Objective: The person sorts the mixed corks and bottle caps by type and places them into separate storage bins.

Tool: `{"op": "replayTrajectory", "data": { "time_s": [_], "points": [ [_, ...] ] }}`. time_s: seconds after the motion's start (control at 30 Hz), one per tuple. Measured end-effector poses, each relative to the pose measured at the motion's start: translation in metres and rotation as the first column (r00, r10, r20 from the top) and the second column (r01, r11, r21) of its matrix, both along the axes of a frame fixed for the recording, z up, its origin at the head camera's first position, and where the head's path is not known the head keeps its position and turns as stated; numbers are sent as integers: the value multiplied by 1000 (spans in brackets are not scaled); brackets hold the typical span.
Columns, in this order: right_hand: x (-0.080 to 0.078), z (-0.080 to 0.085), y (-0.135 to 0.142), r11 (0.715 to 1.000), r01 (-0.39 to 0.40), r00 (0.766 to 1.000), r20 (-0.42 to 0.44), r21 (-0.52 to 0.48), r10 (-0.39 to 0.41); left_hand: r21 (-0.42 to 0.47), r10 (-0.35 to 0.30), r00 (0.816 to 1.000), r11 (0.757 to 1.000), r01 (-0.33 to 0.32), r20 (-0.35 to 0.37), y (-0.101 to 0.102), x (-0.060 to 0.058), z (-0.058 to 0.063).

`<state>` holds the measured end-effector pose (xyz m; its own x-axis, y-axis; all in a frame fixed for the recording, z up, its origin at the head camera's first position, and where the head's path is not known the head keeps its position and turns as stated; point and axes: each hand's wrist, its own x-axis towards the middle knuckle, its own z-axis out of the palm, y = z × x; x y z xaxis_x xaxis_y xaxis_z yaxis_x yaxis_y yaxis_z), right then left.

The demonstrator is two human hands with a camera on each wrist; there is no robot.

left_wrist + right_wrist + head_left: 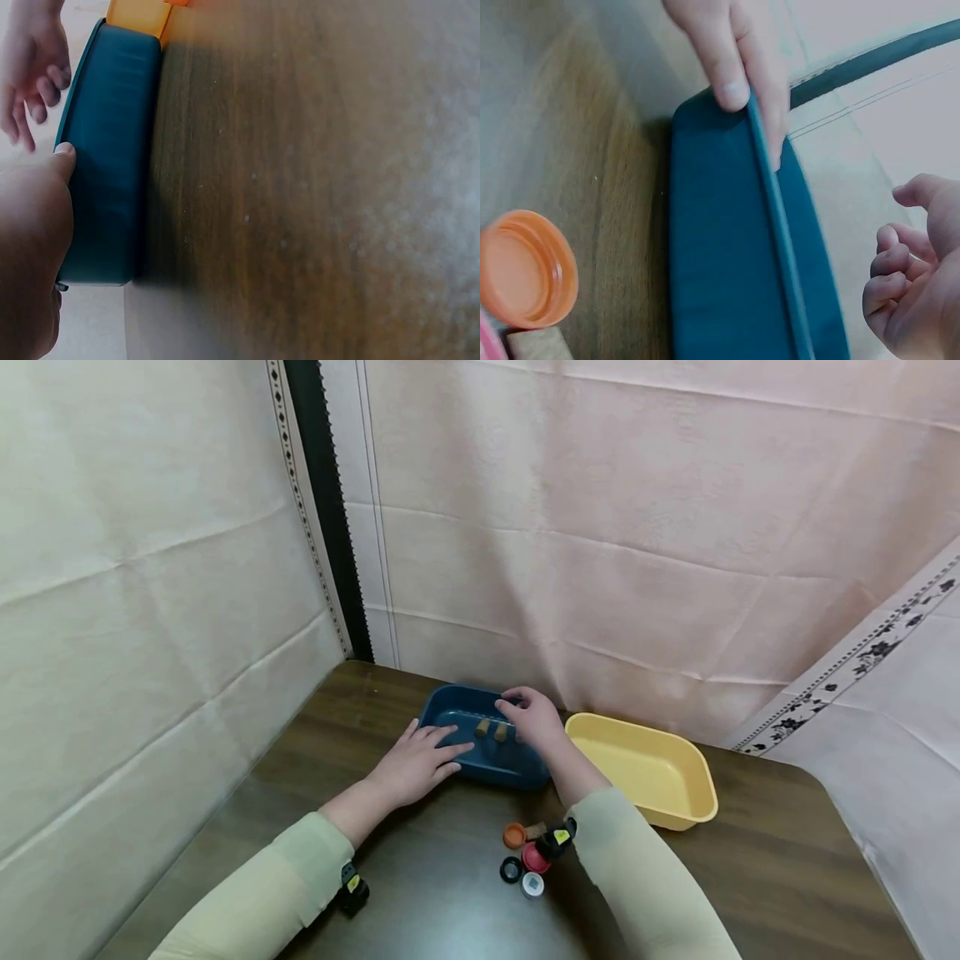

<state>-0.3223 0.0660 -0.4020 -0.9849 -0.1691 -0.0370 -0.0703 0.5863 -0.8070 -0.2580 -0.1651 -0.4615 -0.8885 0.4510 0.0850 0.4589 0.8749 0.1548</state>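
My left hand (416, 764) holds the near-left rim of a dark blue tray (491, 772). In the right wrist view, its thumb presses the outer wall and its fingers reach over inside. My right hand (534, 720) hovers over the tray's right side; its fingers (892, 262) are loosely bent and nothing shows in them. Between the hands, inside the tray, lie two brown cork-like pieces, one on the left (482, 727) and one on the right (501, 732).
A yellow tray (675, 814) stands right of the blue one. Below my right forearm lie an orange cap (514, 836), a pink-red cap (535, 858), a black ring-shaped cap (512, 869), a white cap (532, 885) and a tan piece (536, 831). Curtains hang behind the wooden table (427, 893).
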Motion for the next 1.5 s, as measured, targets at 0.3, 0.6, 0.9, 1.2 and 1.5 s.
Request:
{"op": "replayTrajectory", "data": {
  "time_s": [0.3, 0.6, 0.9, 1.2, 1.5],
  "points": [
    [49, 11, 20, 988, 8, 999, -38, -155, -14, -14, 17, 1000, 1000, -17, 5, -4, 6, -3],
    [104, -6, 51, 991, 25, 999, 25, -133, -22, 4, 14, 1000, 1000, -14, -9, -7, 9, -7],
    [141, -31, 85, 995, 74, 995, 69, -68, -69, 12, 13, 1000, 1000, -12, -15, -4, 13, -5],
    [156, -31, 99, 996, 79, 994, 85, -39, -76, 4, 13, 1000, 1000, -12, -16, 0, 18, -1],
    [158, -41, 109, 985, -47, 997, 65, 167, 36, 22, -8, 999, 1000, 9, -42, 1, 21, -4]
  ]
}}
